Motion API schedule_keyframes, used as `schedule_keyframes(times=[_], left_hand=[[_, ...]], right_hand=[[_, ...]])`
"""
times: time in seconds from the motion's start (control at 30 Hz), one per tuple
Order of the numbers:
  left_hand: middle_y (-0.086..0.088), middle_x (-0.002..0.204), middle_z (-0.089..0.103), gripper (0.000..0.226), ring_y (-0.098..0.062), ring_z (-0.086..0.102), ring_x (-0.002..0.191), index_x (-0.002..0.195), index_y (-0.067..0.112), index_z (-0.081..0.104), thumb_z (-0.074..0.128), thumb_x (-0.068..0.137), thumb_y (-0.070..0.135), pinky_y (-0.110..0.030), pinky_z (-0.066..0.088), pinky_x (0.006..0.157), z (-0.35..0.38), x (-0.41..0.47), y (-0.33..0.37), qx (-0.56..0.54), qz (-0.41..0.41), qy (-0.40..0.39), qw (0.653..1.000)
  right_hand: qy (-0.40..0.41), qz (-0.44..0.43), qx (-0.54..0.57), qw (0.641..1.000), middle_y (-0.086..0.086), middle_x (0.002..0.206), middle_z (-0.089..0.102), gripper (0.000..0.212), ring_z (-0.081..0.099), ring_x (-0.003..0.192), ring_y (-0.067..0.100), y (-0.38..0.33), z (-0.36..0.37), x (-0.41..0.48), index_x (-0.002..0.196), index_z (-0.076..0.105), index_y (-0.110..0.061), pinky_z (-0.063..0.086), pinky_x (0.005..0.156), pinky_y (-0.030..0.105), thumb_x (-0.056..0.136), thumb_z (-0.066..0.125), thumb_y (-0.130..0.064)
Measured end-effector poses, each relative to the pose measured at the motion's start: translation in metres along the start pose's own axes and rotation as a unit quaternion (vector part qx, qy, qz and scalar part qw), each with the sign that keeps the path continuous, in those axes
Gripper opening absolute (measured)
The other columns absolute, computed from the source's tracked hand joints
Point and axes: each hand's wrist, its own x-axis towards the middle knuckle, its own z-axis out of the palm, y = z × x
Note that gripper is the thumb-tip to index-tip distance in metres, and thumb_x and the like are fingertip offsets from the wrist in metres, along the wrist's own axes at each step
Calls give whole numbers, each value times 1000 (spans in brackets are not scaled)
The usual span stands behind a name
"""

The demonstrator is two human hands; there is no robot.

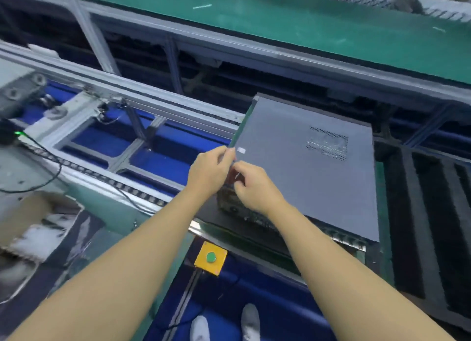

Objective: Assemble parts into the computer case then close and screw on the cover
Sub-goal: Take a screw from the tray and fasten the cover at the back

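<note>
**A:** Where is it, and how will it handle?

**B:** The flat grey steel computer case lies on its side on a dark flat pallet, which rides the aluminium-railed conveyor line. I judge it heavy and rigid, so slide it rather than lift it. The broad grey sheet-metal cover already lies on top. It looks thin, smooth and slippery, and likely to flex if pressed mid-panel near the patch of punched vent holes.

**A:** Where should it be held?

**B:** By the rims. The left hand pinches the cover's near left corner edge between thumb and fingers. The right hand is touching it, fingers curled tight at the same edge. I cannot tell whether they hold anything small.

**A:** What about edges and room?

**B:** The sheet's edges are probably sharp. To the right, the black slotted foam tray sits just beside the case, so there is little room there. To the left the line is open frame with gaps. Below the pallet, the yellow square button box with 1 green button is near the forearms and could be bumped.
</note>
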Motion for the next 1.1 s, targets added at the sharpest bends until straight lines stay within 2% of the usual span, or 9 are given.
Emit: schedule_keyframes(times=[0.1, 0.2, 0.3, 0.4, 0.5, 0.63, 0.77, 0.9, 1.1], left_hand=[[6, 72, 67, 33, -20, 63, 78, 81, 29, 66, 39, 82, 48, -40, 51, 72, -38, -20, -48, -63, -93, 49, 992], [15, 76, 69, 27, -5, 62, 70, 87, 29, 66, 40, 93, 35, -30, 44, 68, -69, -45, -103, -68, -177, 84, 978], [7, 95, 70, 25, -17, 62, 90, 99, 25, 65, 42, 98, 32, -33, 46, 75, -89, -75, -161, -31, -270, 89, 958], [-1, 114, 65, 28, -23, 58, 104, 113, 19, 64, 42, 100, 29, -35, 44, 87, -100, -103, -210, -25, -338, 89, 936], [-7, 117, 64, 27, -26, 57, 106, 112, 15, 64, 43, 100, 27, -37, 45, 91, -100, -129, -247, -53, -396, 85, 913], [-12, 112, 67, 28, -29, 60, 103, 107, 10, 64, 43, 102, 27, -39, 45, 89, -95, -157, -284, -69, -433, 70, 896], [-14, 103, 67, 24, -32, 62, 98, 85, 17, 58, 43, 101, 24, -44, 48, 94, -94, -168, -309, -110, -444, 64, 887], [-9, 103, 68, 25, -29, 62, 100, 87, 19, 60, 42, 102, 26, -43, 46, 97, -95, -160, -318, -128, -444, 44, 886], [-7, 105, 69, 20, -28, 62, 101, 90, 19, 60, 44, 101, 23, -39, 45, 96, -94, -147, -321, -144, -433, 11, 890]], right_hand=[[-65, -38, 14, 997, 6, 96, 68, 22, 58, 87, 25, -35, 46, 19, 95, 65, -8, 45, 78, 33, 85, 49, 4], [-135, -8, 32, 990, 3, 105, 71, 26, 62, 90, 26, -56, 98, 27, 98, 67, -18, 51, 83, 36, 90, 48, -3], [-182, 27, 40, 982, 3, 106, 70, 23, 63, 87, 26, -63, 146, 32, 109, 64, -18, 53, 77, 37, 94, 49, -9], [-224, 86, 42, 970, 1, 105, 64, 23, 56, 73, 13, -60, 192, 37, 120, 55, -21, 43, 58, 28, 97, 53, -20], [-261, 171, 57, 948, 10, 117, 62, 44, 57, 83, 20, -57, 242, 38, 131, 47, -11, 49, 73, 34, 95, 63, -32], [-337, 238, -5, 911, 18, 138, 55, 79, 59, 120, 34, -53, 303, 28, 141, 40, 0, 49, 101, 40, 89, 73, -49], [-349, 262, -106, 893, 13, 140, 56, 91, 56, 127, 33, -52, 334, 19, 143, 37, -9, 49, 100, 42, 80, 76, -63], [-320, 262, -161, 896, 12, 140, 53, 85, 53, 129, 32, -57, 344, 17, 141, 37, -10, 46, 102, 43, 81, 80, -52], [-299, 322, -76, 895, 13, 143, 47, 81, 51, 130, 33, -51, 349, 17, 142, 33, -10, 46, 106, 42, 81, 81, -33]])
